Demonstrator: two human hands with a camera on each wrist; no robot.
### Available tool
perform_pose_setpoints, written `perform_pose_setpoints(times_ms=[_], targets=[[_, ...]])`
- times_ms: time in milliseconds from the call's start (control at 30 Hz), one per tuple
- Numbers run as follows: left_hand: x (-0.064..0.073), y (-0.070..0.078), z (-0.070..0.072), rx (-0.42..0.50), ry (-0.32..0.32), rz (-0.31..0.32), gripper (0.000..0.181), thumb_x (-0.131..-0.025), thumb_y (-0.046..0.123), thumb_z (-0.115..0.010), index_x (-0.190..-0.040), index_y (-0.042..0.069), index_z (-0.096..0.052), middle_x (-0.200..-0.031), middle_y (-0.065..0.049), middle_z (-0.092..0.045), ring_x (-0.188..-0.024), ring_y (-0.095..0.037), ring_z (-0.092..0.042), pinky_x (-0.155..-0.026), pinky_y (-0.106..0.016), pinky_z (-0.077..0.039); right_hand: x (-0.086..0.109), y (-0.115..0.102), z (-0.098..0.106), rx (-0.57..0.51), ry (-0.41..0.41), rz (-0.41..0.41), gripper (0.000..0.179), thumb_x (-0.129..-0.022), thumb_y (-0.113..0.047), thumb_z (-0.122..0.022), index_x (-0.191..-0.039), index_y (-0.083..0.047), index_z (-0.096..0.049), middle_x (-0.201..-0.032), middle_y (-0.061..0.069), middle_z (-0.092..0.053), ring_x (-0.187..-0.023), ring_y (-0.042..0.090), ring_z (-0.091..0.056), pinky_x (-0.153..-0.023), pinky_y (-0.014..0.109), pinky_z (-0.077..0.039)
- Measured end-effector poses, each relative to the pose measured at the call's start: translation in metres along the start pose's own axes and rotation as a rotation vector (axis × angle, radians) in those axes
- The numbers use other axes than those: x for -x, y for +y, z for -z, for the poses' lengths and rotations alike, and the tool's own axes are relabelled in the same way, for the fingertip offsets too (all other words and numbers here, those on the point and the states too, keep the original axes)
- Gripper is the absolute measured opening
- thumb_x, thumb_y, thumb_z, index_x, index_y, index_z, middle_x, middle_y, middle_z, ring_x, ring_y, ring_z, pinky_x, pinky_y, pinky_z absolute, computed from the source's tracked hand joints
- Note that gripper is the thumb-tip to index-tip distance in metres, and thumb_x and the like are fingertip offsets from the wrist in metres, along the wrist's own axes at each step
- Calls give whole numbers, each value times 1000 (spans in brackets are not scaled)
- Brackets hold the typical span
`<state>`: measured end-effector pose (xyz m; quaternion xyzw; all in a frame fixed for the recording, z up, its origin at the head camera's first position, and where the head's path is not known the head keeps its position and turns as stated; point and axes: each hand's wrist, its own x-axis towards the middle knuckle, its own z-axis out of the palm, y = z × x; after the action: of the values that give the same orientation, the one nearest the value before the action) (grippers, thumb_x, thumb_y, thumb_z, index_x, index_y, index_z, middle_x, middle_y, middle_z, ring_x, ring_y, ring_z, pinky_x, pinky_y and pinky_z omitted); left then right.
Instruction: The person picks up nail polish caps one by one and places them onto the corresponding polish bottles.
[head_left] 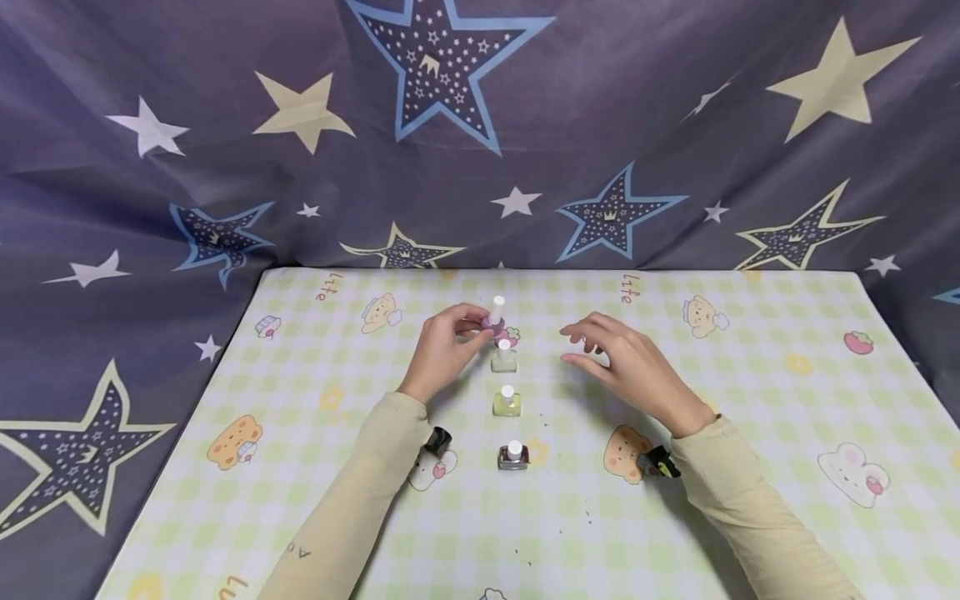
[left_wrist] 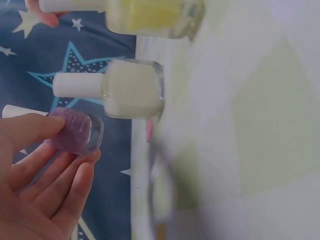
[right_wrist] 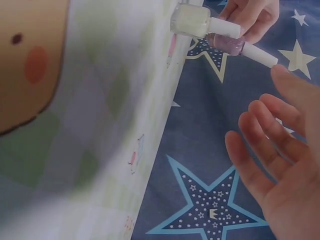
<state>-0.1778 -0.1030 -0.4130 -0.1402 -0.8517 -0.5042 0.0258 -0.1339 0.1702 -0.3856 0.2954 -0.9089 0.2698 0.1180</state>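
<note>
My left hand [head_left: 448, 343] pinches a purple nail polish bottle [left_wrist: 75, 131] with a white cap between thumb and fingers, at the far end of a row. Closest to it stands a whitish nail polish bottle [head_left: 504, 360]. Nearer to me along the same line are a yellow nail polish bottle [head_left: 507, 405] and a dark brown one [head_left: 513, 458], each capped in white. To the right of the row, my right hand [head_left: 626, 360] hovers over the cloth, fingers loosely bent and holding nothing. Its palm faces the bottles.
The table wears a green-and-white checked cloth [head_left: 300, 517] printed with cartoon animals. Several small dark specks [head_left: 588, 514] lie on it right of the dark brown bottle. Behind the table's far edge hangs a dark curtain [head_left: 480, 217] with stars.
</note>
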Motion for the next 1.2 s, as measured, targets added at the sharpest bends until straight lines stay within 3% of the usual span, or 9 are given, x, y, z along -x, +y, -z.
perform_pose_setpoints(times_ms=[200,600,1200], targets=[[-5,-8,-5,28,-34,70,27,-90,6,-73,-115,-3,-67,-109,-14,-70,-100,-25,-71,-88,-24,-56,6,1,-3,-7,-39,-44,32,-94,-30,-70,-120,-11,-68,-109,1,-65,-87,16,-62,-71,33,-53],[-10,-13,-11,16,-106,127,26,-91,4,-70,-116,-2,-66,-116,-16,-69,-107,-27,-70,-92,-29,-55,12,4,-11,-7,-81,-69,36,-95,-34,-68,-122,-10,-67,-108,1,-63,-91,17,-62,-72,34,-54],[-16,-18,-11,-7,-151,108,28,-92,4,-70,-118,-3,-65,-115,-19,-69,-106,-28,-69,-93,-30,-55,13,5,-13,7,-110,-79,39,-96,-34,-66,-124,-7,-66,-109,4,-62,-92,19,-64,-74,36,-55]])
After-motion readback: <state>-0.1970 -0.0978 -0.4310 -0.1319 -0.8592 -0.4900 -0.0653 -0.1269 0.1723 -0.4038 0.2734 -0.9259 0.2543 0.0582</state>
